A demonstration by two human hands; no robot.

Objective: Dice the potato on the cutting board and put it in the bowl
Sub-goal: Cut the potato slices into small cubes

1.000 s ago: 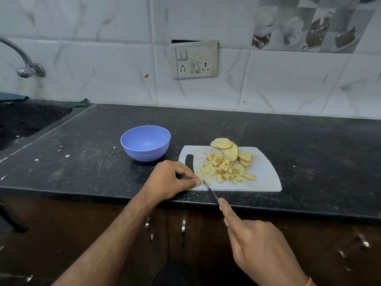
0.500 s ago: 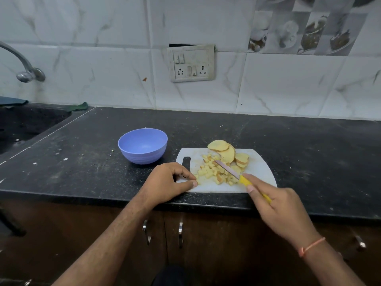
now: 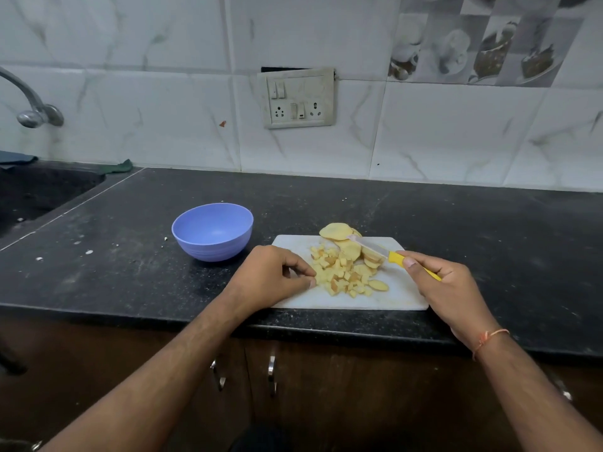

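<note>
On white plastic cutting board (image 3: pixel 401 293): pale yellow diced potato pile (image 3: pixel 339 274), uncut slices (image 3: pixel 341 234) at 12 o'clock. Left hand (image 3: pixel 272 278) curled, fingertips against dice at 9 o'clock. Right hand (image 3: pixel 447 283) clamped on yellow-handled knife (image 3: pixel 388 254), blade over slices. Lilac plastic bowl (image 3: pixel 212 231), 10 o'clock, on black desk (image 3: pixel 489 243).

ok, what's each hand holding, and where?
Right hand grips the knife by its yellow handle. Left hand holds nothing; it rests on the cutting board.
</note>
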